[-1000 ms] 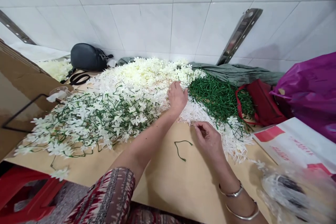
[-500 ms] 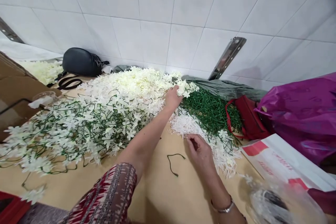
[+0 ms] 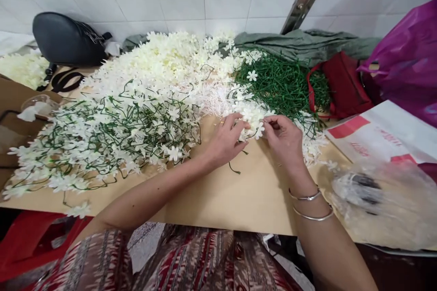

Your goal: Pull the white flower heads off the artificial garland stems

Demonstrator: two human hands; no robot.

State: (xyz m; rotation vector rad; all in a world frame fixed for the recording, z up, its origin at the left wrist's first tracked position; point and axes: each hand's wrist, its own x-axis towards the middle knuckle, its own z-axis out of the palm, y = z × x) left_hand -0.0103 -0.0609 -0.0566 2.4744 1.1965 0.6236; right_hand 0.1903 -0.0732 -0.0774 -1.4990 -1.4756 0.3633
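Note:
A small bunch of white artificial flowers (image 3: 251, 118) lies between my two hands, low over the table. My left hand (image 3: 227, 141) is curled around its left side, fingers closed on the blossoms. At its right edge, my right hand (image 3: 285, 138) pinches a petal between thumb and forefinger; the exact grip is partly hidden. Under the left hand, a loose green stem (image 3: 235, 169) rests on the table (image 3: 218, 195). Just behind the bunch begin a pile of green plastic stems (image 3: 280, 82) and a heap of loose white blossoms (image 3: 170, 57).
Stemmed white flowers (image 3: 126, 132) spread over the left side. A black bag (image 3: 66, 38) and a cardboard box (image 3: 10, 113) stand there too. On the right are a red bag (image 3: 344, 84), a purple plastic bag (image 3: 406, 63), a white carton (image 3: 378, 134) and a clear plastic bag (image 3: 392, 209).
My left hand has come back from the blossom heap with a bunch of flowers. My right hand has met it at the bunch. The view has tilted down.

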